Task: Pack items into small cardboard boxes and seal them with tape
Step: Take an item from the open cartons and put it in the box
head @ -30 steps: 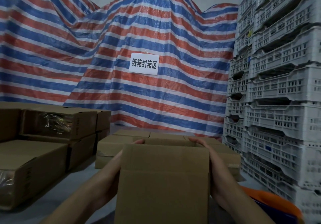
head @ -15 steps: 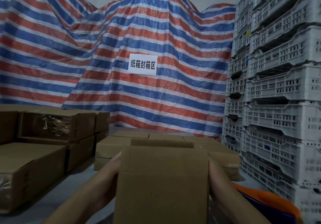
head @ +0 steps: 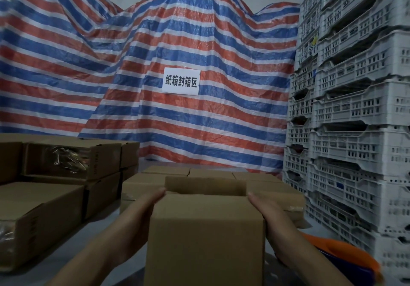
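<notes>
A small brown cardboard box [head: 206, 237] stands upright in front of me on the grey surface. Its top is open and the far flap [head: 205, 185] stands up behind the opening. My left hand [head: 142, 210] lies flat against the box's left side, fingertips at the upper corner. My right hand [head: 266, 213] lies against the right side the same way. The box is held between both palms. Its inside and my thumbs are hidden.
Stacked brown boxes [head: 55, 163], some with shiny tape, fill the left. More low boxes [head: 273, 188] lie just behind the held one. White plastic crates [head: 355, 130] tower on the right. An orange and blue object [head: 346, 254] sits at lower right. A striped tarp with a sign [head: 180, 81] hangs behind.
My fingertips were curled over the box's top edges; now both hands lie along its sides. The far flap now stands higher above the opening.
</notes>
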